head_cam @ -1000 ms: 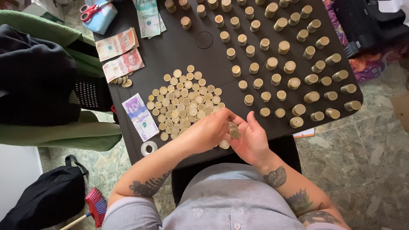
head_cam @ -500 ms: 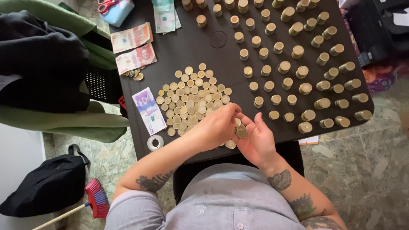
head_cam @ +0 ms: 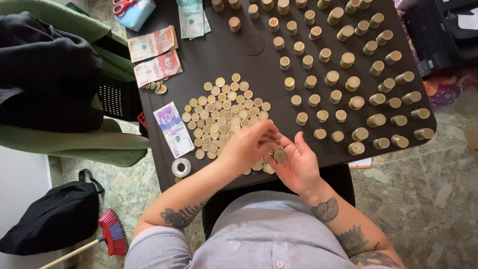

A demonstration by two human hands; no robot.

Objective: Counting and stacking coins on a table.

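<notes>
Golden coins (head_cam: 279,155) stacked in cupped right hand (head_cam: 298,167), left hand (head_cam: 249,147) grip pinching above.

Banknotes (head_cam: 158,56), scissors (head_cam: 122,6), tape roll (head_cam: 181,167), broom (head_cam: 110,235), black bag (head_cam: 52,219)

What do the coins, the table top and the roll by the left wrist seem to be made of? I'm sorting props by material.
Coins: metal, apparently brass-toned with paler silvery faces, a dull sheen.
Table top: smooth matte black, probably plastic or laminate; its moulded round mark suggests plastic.
Roll: glossy and see-through, likely clear plastic tape.
The right hand cups a small stack of coins; the left hand reaches over it.
</notes>
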